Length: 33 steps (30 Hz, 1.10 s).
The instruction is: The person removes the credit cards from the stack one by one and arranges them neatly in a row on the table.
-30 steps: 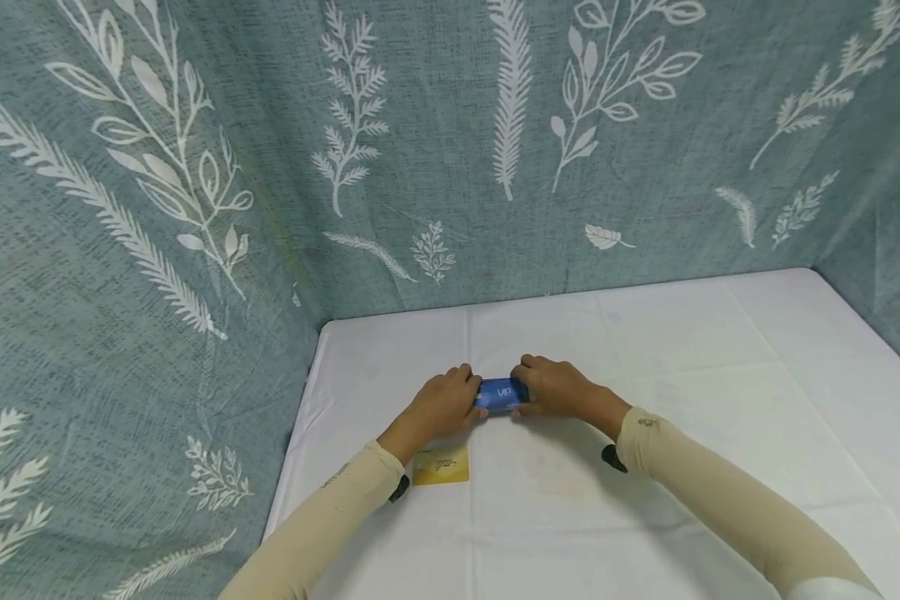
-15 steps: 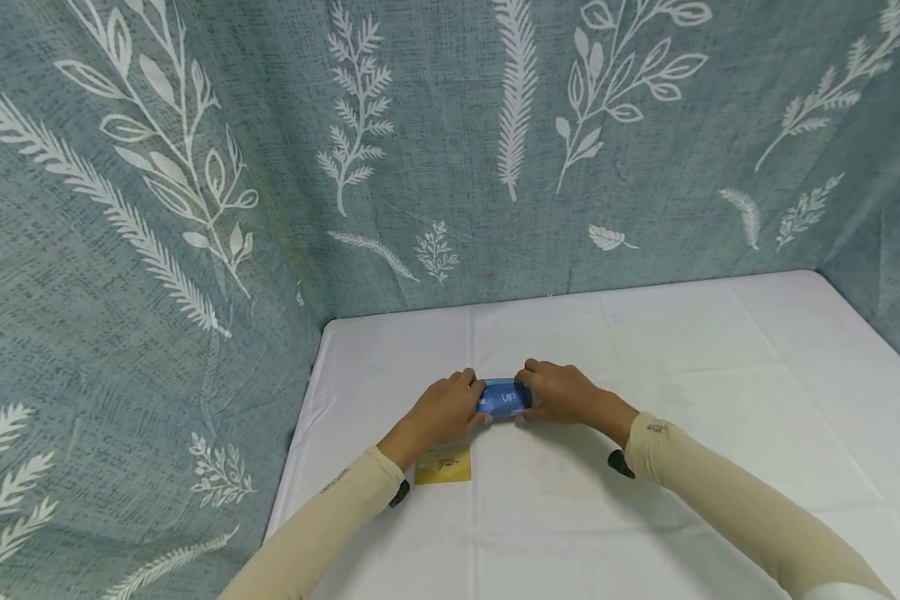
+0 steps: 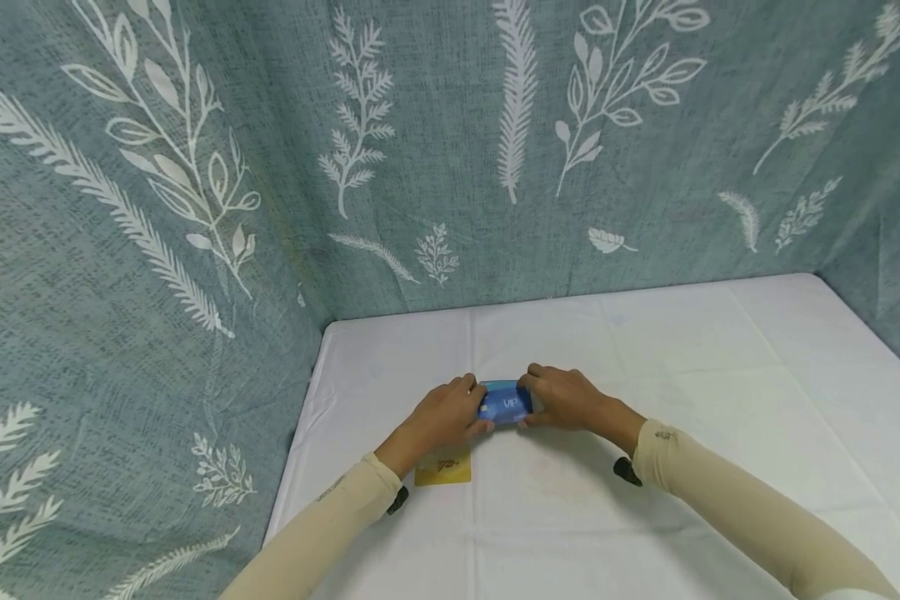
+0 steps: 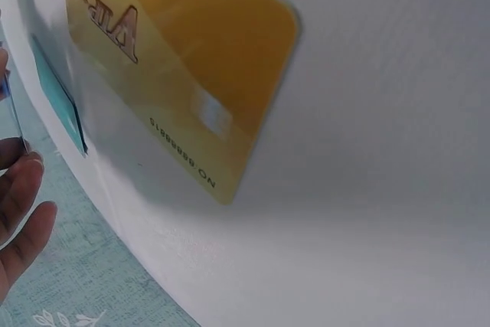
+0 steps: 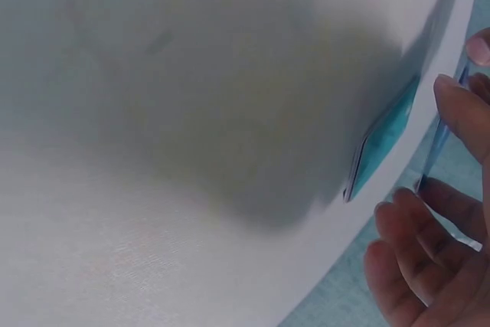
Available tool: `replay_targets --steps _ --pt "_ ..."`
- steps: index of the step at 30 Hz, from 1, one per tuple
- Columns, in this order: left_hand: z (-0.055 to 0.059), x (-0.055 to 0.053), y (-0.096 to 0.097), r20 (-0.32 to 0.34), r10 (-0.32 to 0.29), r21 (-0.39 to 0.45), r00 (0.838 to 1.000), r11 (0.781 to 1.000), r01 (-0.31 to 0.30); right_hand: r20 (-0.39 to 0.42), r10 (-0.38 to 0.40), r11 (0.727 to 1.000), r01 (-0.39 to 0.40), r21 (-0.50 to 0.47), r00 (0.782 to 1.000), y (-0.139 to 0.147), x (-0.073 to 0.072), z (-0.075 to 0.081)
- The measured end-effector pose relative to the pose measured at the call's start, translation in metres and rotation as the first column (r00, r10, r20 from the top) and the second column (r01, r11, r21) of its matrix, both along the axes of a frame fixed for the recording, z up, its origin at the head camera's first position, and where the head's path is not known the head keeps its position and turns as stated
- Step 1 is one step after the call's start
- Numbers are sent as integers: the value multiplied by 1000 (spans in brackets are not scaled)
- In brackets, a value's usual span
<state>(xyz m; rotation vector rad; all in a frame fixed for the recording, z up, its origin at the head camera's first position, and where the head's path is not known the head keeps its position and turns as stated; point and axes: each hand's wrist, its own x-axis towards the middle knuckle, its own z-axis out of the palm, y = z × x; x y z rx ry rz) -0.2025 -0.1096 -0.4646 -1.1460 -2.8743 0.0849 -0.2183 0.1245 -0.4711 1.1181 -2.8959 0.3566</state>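
Note:
A blue card printed "VIP" (image 3: 506, 406) is pinched at its left end by my left hand (image 3: 448, 414) and at its right end by my right hand (image 3: 566, 400). In the right wrist view this card (image 5: 438, 145) shows edge-on between finger and thumb, raised off the cloth. Beneath and beyond it lies a teal card (image 5: 385, 139), whose far strip peeks past the blue one in the head view. A yellow-gold VIP card (image 4: 230, 51) rests flat on the table near my left wrist, partly covered by it in the head view.
A white cloth covers the table (image 3: 645, 350). Teal curtains with white leaf prints (image 3: 450, 150) hang behind it and along both sides. A small black object (image 3: 627, 472) shows beneath each wrist.
Both hands have drawn slightly nearer with the blue card still pinched between them. More of the teal card shows behind it. The yellow card has stayed in place.

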Motion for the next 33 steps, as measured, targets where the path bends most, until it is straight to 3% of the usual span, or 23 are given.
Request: replay_targets --steps 23,33 --pt "2 14 0 -49 -51 37 997 998 53 -48 38 998 -40 -49 998 10 15 -2" --pt "2 17 -1 6 -19 33 1000 999 19 -76 38 997 -43 -65 996 10 16 -6"
